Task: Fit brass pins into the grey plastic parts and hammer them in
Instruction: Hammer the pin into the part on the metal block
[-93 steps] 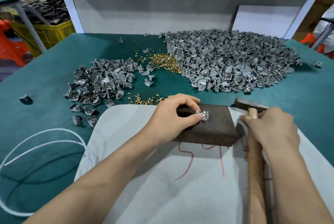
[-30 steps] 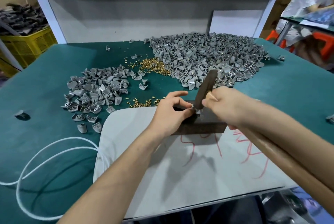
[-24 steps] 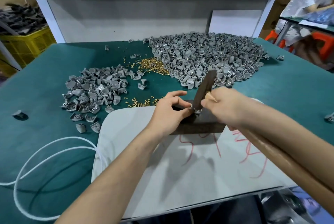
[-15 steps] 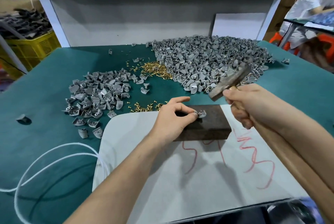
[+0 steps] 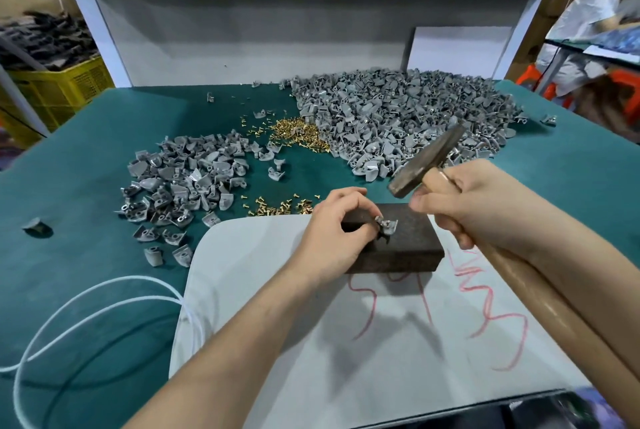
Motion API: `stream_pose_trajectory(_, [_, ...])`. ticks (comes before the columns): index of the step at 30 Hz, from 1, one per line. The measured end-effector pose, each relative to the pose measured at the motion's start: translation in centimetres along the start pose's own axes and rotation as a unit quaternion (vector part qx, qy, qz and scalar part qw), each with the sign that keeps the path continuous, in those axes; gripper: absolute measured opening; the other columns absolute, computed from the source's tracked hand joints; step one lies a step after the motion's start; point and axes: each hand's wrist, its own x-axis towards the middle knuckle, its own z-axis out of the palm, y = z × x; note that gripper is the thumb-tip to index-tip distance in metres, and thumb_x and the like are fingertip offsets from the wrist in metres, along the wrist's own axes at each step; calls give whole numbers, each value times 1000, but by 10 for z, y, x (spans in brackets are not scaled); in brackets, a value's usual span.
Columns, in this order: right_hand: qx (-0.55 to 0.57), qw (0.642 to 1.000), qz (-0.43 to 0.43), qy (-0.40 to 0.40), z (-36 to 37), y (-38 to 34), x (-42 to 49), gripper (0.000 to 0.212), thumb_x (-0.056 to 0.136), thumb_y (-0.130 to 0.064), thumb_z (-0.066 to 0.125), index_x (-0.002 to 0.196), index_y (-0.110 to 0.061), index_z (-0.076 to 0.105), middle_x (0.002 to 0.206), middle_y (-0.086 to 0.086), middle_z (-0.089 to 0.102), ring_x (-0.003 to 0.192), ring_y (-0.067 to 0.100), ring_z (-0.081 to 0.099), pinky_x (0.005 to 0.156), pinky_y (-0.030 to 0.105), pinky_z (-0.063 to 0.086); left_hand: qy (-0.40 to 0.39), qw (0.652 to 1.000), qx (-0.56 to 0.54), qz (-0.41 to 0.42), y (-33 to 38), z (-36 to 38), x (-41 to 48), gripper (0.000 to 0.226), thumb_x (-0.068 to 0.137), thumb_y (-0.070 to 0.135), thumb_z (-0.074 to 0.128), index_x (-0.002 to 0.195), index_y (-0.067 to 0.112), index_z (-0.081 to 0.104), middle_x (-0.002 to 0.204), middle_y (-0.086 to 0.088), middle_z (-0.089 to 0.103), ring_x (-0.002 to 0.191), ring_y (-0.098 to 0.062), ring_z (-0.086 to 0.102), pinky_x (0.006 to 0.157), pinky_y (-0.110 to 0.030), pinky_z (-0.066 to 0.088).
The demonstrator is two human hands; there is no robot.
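Head view: the right hand (image 5: 474, 210) is gripping the hammer (image 5: 427, 160) near its head and lifting it clear of the part (image 5: 387, 225), which it was striking a second ago. The left hand (image 5: 332, 231) is still pinching that part on the block (image 5: 412, 245). The pin is possibly seated, but it is too small to tell.

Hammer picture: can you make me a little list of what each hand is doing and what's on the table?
Left hand: pinches a grey part on the dark block
Right hand: holds the hammer, head up, clear of the part
Brass pins: loose heap on the green table
Big grey pile: far side, right
Small grey pile: left of the pins
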Motion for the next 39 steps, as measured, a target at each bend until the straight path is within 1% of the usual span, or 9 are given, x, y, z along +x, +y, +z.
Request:
stream_pose_trajectory(4, [90,993,7,71,4,8,7,11,80,-3,62,70,-5,65,55,5,58,29,14,40,34,16,33,119,985,65,111,3,1,-4,12,82,7,66,85,19,66,104,13,61,113,-7,50,103,-32,34])
stream_pose_trajectory(7, [202,974,9,102,11,14,11,7,83,-2,60,79,-2,66,51,1,54,29,13,36,34,20,34,200,958,82,187,6,-2,-6,10,82,12,66,88,19,68,94,18,62,101,-4,56,104,-42,35])
stream_pose_trajectory(10, [240,967,-12,84,20,17,9,4,83,-3,61,82,-2,65,51,0,54,28,12,35,34,21,33,216,938,107,250,8,-3,-7,11,79,9,69,86,17,69,90,10,67,100,-8,57,99,-51,37])
stream_pose_trajectory(14, [267,959,-54,76,31,22,4,3,81,-2,64,78,-3,63,50,-1,56,25,12,37,34,22,32,224,918,130,300,9,-4,-7,7,79,7,68,82,13,69,87,8,68,98,-10,59,93,-50,39])
stream_pose_trajectory(23, [245,961,-84,93,36,23,-3,22,78,0,69,70,-21,70,49,1,57,25,14,38,32,17,33,233,907,150,317,8,-3,-7,13,75,-2,71,80,10,67,88,5,68,97,-14,60,88,-45,41])
stream_pose_trajectory(29, [181,970,-114,116,36,16,-6,18,75,0,73,76,-16,64,50,-5,56,29,14,38,31,15,32,233,910,128,318,6,-2,-6,6,79,4,67,80,10,66,89,2,68,95,-13,58,87,-46,42])
stream_pose_trajectory(33, [176,971,-131,99,35,11,-5,26,76,2,72,64,-21,66,48,-3,56,29,11,39,30,13,31,228,917,109,310,7,1,-7,5,77,7,66,81,9,65,87,6,63,91,-10,55,87,-41,40])
stream_pose_trajectory(36, [150,978,-121,75,32,10,-6,33,77,-5,73,55,-30,66,46,-1,56,28,12,39,30,14,31,210,929,100,289,9,1,-7,7,75,11,65,82,11,64,86,16,54,88,-6,52,86,-35,39])
stream_pose_trajectory(39, [213,975,-56,15,20,15,-2,23,74,-22,72,53,-19,63,43,-1,51,27,11,36,32,18,34,174,958,83,212,10,2,-9,8,75,21,64,82,21,59,80,19,54,83,1,50,84,-30,38])
